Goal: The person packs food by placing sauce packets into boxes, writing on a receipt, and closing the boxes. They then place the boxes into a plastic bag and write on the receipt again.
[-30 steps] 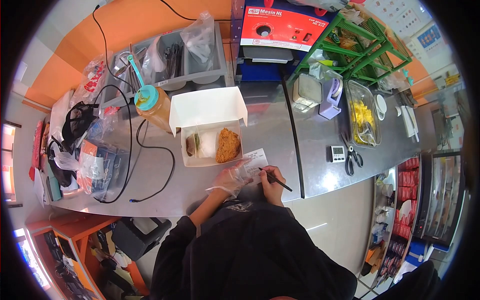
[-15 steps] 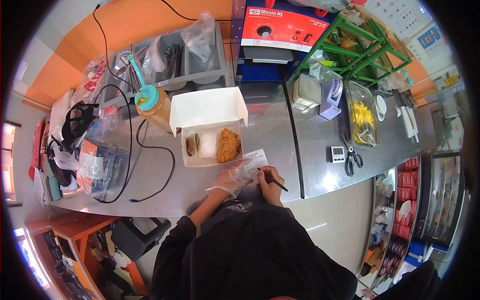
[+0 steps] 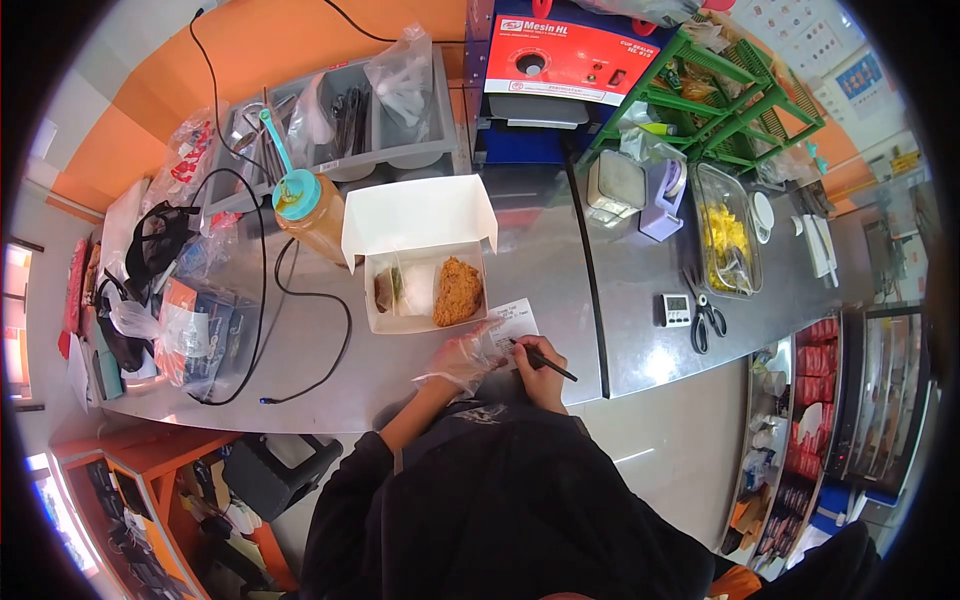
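My right hand [image 3: 543, 376] grips a black pen [image 3: 552, 364], its tip on a small white paper slip [image 3: 517, 322] with printed lines. My left hand [image 3: 458, 362] wears a clear plastic glove and rests with fingers stretched out on the slip's left side, steadying it on the steel table. Just beyond stands an open white meal box [image 3: 405, 326], its lid [image 3: 420, 220] raised. Inside are a piece of fried chicken [image 3: 458, 291] on the right, a white mound that looks like rice [image 3: 419, 289], and small packed items [image 3: 386, 288] at the left.
An orange-brown jar [image 3: 318, 222] with a turquoise lid stands behind the box. Beyond are a grey utensil tray [image 3: 360, 158] and a cup sealer [image 3: 560, 60]. A black cable [image 3: 345, 345] lies at left; scissors [image 3: 706, 325] and a timer [image 3: 675, 310] lie right.
The pen tip has shifted slightly left on the slip with my right hand. My left hand stays in place on the slip. The whole view has moved very slightly.
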Demonstrator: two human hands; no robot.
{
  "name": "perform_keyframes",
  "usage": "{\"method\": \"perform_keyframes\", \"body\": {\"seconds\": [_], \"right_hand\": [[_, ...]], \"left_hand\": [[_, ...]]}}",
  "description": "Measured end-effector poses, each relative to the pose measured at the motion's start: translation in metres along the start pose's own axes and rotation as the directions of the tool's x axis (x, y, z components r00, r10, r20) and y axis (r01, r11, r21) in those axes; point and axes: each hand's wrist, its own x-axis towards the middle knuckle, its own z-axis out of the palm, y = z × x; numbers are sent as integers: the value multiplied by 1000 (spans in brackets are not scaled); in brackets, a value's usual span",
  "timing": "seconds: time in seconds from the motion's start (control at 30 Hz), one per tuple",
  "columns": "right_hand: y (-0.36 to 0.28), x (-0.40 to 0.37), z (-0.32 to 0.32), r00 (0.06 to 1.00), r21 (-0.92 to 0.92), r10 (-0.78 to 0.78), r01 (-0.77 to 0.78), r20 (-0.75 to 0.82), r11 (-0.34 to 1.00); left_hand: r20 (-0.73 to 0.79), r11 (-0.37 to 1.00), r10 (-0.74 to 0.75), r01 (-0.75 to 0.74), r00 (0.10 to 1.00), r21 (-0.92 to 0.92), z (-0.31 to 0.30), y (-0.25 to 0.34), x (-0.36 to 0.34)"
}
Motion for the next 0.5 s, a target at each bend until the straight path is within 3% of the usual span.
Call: {"method": "perform_keyframes", "body": {"seconds": [0.27,0.37,0.5], "right_hand": [[-9,4,-3,998,-70,4,1,70,998],[-14,5,-1,999,-57,-35,36,22,998],[4,1,-6,997,121,76,-76,6,990]], "left_hand": [[57,997,-76,74,996,28,3,-3,5],[15,998,39,-39,999,-46,8,-15,7],[48,1000,24,-23,999,-13,-3,-3,2]]}}
